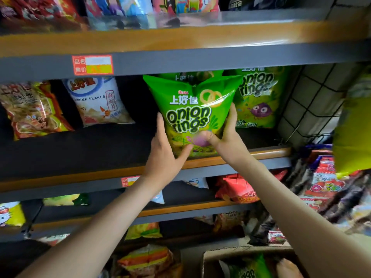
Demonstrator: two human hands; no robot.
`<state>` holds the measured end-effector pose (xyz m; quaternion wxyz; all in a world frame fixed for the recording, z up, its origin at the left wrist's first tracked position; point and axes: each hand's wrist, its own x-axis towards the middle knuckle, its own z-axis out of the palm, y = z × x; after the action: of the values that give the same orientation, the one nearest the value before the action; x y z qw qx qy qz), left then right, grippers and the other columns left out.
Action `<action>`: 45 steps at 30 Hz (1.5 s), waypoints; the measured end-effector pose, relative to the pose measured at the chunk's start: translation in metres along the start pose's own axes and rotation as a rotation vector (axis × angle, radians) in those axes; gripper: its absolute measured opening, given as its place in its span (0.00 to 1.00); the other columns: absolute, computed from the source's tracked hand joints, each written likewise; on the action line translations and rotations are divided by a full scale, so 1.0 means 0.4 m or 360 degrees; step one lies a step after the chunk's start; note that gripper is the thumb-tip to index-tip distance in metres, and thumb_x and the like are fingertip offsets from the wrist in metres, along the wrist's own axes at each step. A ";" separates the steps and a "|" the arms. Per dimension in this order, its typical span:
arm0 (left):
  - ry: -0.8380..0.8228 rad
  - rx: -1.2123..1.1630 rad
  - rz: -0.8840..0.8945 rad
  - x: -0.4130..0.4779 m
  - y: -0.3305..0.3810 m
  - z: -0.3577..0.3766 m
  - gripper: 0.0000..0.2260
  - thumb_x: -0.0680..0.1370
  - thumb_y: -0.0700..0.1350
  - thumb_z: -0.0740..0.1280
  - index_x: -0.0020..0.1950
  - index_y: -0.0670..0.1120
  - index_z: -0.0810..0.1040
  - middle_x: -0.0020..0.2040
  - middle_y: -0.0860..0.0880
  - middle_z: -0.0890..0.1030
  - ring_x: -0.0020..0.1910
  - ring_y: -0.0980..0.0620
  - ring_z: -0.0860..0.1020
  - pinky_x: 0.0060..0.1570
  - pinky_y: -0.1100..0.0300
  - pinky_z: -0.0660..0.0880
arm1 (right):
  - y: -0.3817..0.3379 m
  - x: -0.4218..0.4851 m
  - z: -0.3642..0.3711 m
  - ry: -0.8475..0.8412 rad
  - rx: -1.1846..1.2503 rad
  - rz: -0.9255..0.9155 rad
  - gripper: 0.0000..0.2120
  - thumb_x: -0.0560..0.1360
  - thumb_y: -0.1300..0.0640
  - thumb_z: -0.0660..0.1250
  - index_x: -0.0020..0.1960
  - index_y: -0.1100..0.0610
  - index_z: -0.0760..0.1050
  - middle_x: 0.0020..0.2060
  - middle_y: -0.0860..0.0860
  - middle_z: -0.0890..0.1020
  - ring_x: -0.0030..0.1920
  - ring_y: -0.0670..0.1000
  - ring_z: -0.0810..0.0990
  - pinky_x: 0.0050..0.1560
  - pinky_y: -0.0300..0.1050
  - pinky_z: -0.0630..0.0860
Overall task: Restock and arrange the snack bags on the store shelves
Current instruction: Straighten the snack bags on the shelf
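Note:
A green Onion Rings bag (192, 109) stands upright at the front edge of the middle shelf (80, 175). My left hand (166, 151) grips its lower left side, thumb across the bottom front. My right hand (224, 135) grips its lower right side, thumb on the front, fingers behind the edge. Another Onion Rings bag (259, 97) stands just behind and to the right, and a third bag's top peeks out behind the held one.
A white Shrimp Flakes bag (98, 101) and a red-yellow snack bag (32, 111) lean at the shelf's left. A wire grid panel (313, 101) closes the right end. A cardboard box (247, 263) holding green bags sits at the bottom right. Other shelves carry mixed snacks.

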<state>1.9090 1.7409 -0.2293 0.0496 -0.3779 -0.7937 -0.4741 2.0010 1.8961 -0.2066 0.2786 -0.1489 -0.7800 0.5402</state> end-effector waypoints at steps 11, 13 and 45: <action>0.0102 0.0937 0.0753 -0.188 0.010 0.177 0.32 0.75 0.45 0.66 0.76 0.52 0.57 0.75 0.41 0.48 0.75 0.39 0.47 0.71 0.39 0.47 | 0.145 -0.288 -0.010 0.0563 -0.0865 -0.0601 0.30 0.74 0.62 0.65 0.71 0.63 0.57 0.67 0.53 0.63 0.67 0.57 0.64 0.70 0.44 0.57; -0.0002 0.0907 0.0761 -0.260 -0.010 0.226 0.30 0.75 0.45 0.65 0.76 0.50 0.58 0.75 0.40 0.51 0.75 0.38 0.49 0.71 0.39 0.48 | 0.245 -0.399 -0.030 0.0495 -0.0963 -0.0389 0.28 0.73 0.64 0.65 0.70 0.61 0.58 0.65 0.55 0.65 0.64 0.58 0.66 0.68 0.46 0.60; -0.1843 0.1013 -0.0114 -0.867 -0.212 0.595 0.21 0.82 0.52 0.56 0.73 0.48 0.64 0.76 0.46 0.60 0.73 0.46 0.60 0.71 0.51 0.61 | 0.805 -1.017 -0.077 -0.0257 -0.1605 0.1586 0.54 0.66 0.39 0.70 0.77 0.45 0.36 0.72 0.60 0.54 0.68 0.64 0.60 0.63 0.68 0.62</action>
<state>2.1667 1.7146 -0.5715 -0.2918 -0.5119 -0.8056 0.0621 2.3228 1.8224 -0.6082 -0.1628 -0.5580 -0.7922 0.1861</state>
